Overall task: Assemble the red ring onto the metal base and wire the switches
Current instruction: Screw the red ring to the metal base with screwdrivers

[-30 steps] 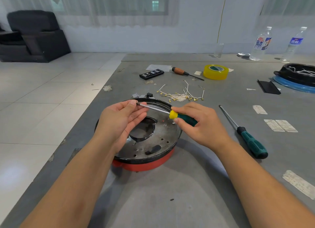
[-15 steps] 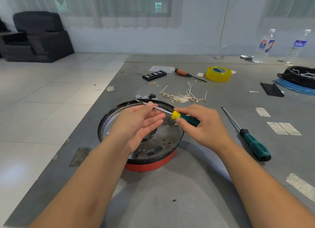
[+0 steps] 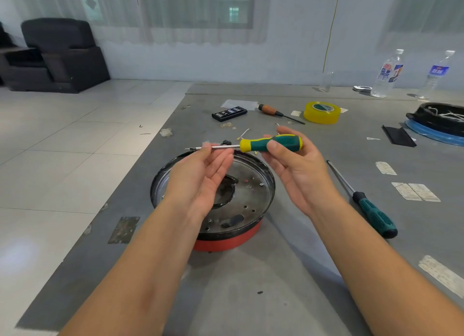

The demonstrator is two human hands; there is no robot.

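Gripping the screwdriver [image 3: 270,143] handle in the right hand [image 3: 296,169], left fingertips [image 3: 206,146] pinching its shaft, long axis lying level, tip pointing left; hovering above the metal base [image 3: 253,185], sitting in the red ring [image 3: 226,242] on the worktop [image 3: 276,285].

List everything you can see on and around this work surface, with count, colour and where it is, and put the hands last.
metal base: 1, silver with black rim, centre of grey surface, under the hands
red ring: 1, red, beneath the base
held screwdriver: 1, green and yellow handle, above the base
second screwdriver: 1, green and black, lying right of the base
wooden-handled screwdriver: 1, brown, far centre
tape roll: 1, yellow, far centre-right
bit case: 1, black, far centre
bottles: 2, clear, far right
armchair: 1, black, far left
left hand: fingers at the shaft
right hand: grips the handle
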